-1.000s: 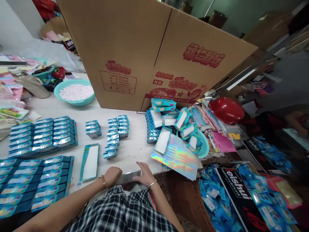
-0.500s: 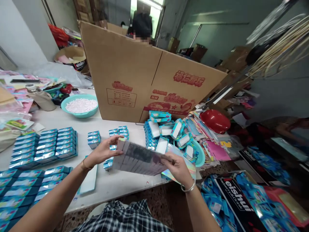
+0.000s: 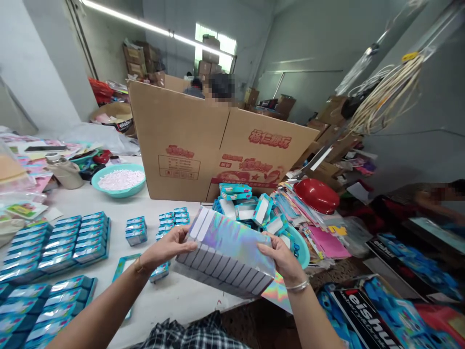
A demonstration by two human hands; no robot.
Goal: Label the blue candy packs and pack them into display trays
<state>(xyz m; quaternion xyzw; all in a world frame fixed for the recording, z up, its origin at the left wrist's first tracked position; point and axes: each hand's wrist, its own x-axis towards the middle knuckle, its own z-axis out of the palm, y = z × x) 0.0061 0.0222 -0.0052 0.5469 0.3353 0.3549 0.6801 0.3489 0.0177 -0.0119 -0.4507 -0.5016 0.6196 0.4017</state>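
Observation:
Both my hands hold up a flat holographic carton (image 3: 227, 252) with a rainbow sheen and grey striped flaps, tilted above the white table's (image 3: 189, 295) front edge. My left hand (image 3: 167, 247) grips its left end and my right hand (image 3: 282, 256) grips its right end, fingers closed round the edges. Below the carton lie small blue boxes (image 3: 170, 220) in short stacks. An open blue-rimmed tray (image 3: 123, 265) lies flat near my left wrist.
A big brown cardboard box (image 3: 203, 145) stands behind the table, with people behind it. Trays of blue boxes (image 3: 72, 240) fill the left. A teal bowl of white pieces (image 3: 118, 180) sits at the back left. Open blue boxes (image 3: 254, 208), paper stacks and a red bowl (image 3: 316, 195) crowd the right.
My hands lifted the carton from the table's front edge up into the air and turned it so its holographic face shows. My view tilted upward.

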